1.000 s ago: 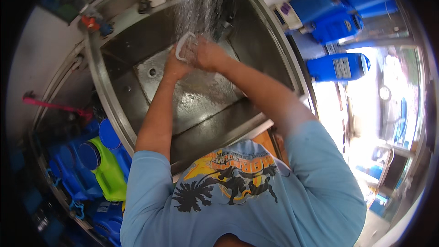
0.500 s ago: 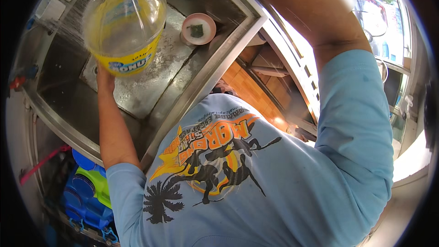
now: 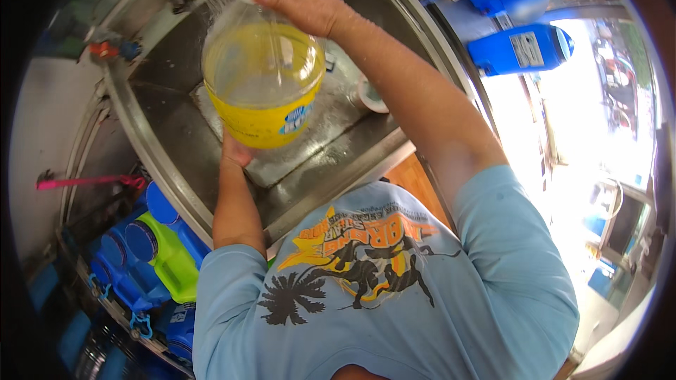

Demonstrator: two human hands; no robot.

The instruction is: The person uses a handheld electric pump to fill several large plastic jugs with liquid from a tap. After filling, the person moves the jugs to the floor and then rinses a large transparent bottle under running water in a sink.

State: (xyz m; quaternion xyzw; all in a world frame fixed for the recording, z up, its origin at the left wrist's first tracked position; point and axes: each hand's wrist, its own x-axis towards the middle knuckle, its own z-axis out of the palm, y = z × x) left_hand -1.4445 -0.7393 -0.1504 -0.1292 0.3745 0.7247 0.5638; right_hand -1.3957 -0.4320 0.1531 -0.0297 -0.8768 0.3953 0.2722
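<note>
A large clear plastic jug with a yellow label and a white neck handle tilts above the metal sink. Around its white handle and neck, my right hand is closed, thumb in sight. My left hand supports the jug low down, its fingers hidden behind the jug. Water splashes about the neck. Beyond my right forearm, a small bowl sits in the sink, partly covered by the arm; its contents cannot be made out.
Blue jugs and a green jug stand in a rack at lower left. A pink-handled tool hangs by the left wall. Blue containers lie beyond the sink's right rim. A red-orange valve sits at its left corner.
The view has swung, so the jug and both hands appear further right and lower. More of my right hand shows at the handle. My right forearm now partly covers the bowl.
</note>
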